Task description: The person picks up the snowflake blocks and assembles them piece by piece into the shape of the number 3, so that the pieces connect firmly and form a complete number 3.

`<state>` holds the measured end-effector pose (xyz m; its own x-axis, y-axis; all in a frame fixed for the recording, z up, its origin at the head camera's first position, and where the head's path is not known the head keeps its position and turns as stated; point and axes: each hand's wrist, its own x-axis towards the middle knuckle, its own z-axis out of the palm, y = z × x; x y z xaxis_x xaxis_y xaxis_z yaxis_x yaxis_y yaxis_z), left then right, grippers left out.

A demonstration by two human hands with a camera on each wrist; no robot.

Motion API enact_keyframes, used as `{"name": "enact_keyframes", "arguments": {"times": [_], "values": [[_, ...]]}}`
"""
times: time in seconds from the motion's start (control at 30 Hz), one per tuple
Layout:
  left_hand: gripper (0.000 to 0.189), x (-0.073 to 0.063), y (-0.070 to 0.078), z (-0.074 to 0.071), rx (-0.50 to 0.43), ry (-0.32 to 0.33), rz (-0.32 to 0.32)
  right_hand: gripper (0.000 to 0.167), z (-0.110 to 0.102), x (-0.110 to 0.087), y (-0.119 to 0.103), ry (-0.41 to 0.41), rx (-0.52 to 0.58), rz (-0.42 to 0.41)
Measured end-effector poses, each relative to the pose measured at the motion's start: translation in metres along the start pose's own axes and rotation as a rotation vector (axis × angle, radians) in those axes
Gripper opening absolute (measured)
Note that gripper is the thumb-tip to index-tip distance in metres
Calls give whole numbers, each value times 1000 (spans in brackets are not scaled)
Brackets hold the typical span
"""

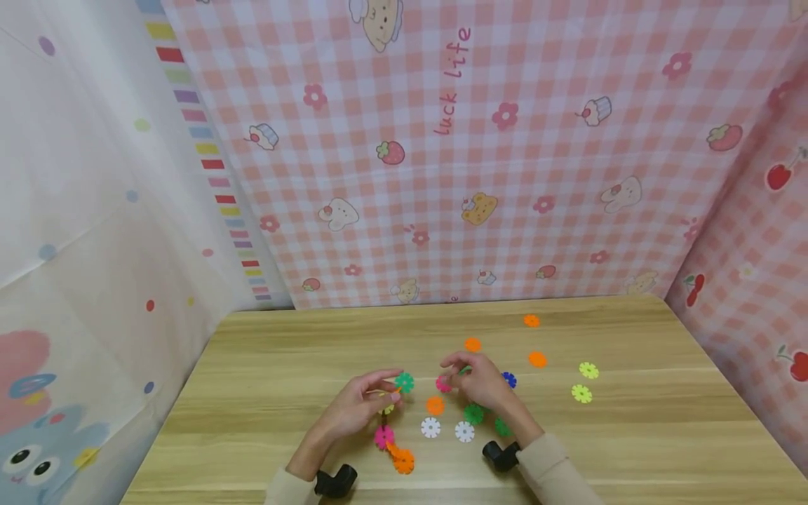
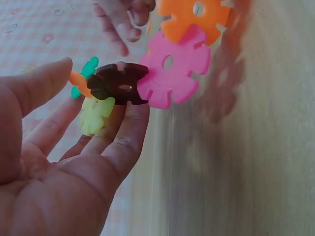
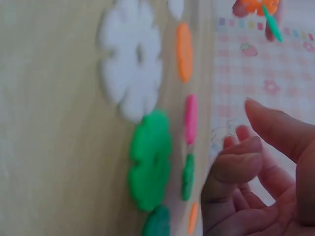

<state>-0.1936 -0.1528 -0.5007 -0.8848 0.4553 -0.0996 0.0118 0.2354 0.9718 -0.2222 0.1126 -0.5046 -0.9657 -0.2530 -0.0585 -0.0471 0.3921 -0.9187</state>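
My left hand (image 1: 356, 405) holds a chain of interlocking plastic snowflake discs, with the thumb against an orange disc (image 2: 80, 83). Joined around it are a teal disc (image 2: 87, 73), a pale yellow disc (image 2: 93, 117) and a dark brown disc (image 2: 110, 82). A pink disc (image 2: 184, 81) follows, then orange discs (image 1: 404, 461) at the chain's near end. Above the table's middle is my right hand (image 1: 480, 382), its fingers loosely bent and nothing between them in the right wrist view. Below and beside it lie a loose pink disc (image 1: 442, 384) and a green disc (image 1: 474, 414).
On the wooden table (image 1: 271, 351), two white discs (image 1: 431, 428) and an orange disc (image 1: 435, 405) lie between the hands. A blue disc (image 1: 509, 380) shows beside the right wrist. Further right are yellow discs (image 1: 582, 393) and orange discs (image 1: 537, 359). A checked curtain (image 1: 429, 266) hangs behind.
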Motion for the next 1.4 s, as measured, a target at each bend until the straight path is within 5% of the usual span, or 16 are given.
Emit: {"name": "enact_keyframes", "arguments": {"times": [0.5,1.4], "values": [[50,1,5,-1,38,22,-10,24,1,9,7,-28,-115,93],[50,6,6,3,33,2,-9,23,6,9,3,33,-160,94]]}}
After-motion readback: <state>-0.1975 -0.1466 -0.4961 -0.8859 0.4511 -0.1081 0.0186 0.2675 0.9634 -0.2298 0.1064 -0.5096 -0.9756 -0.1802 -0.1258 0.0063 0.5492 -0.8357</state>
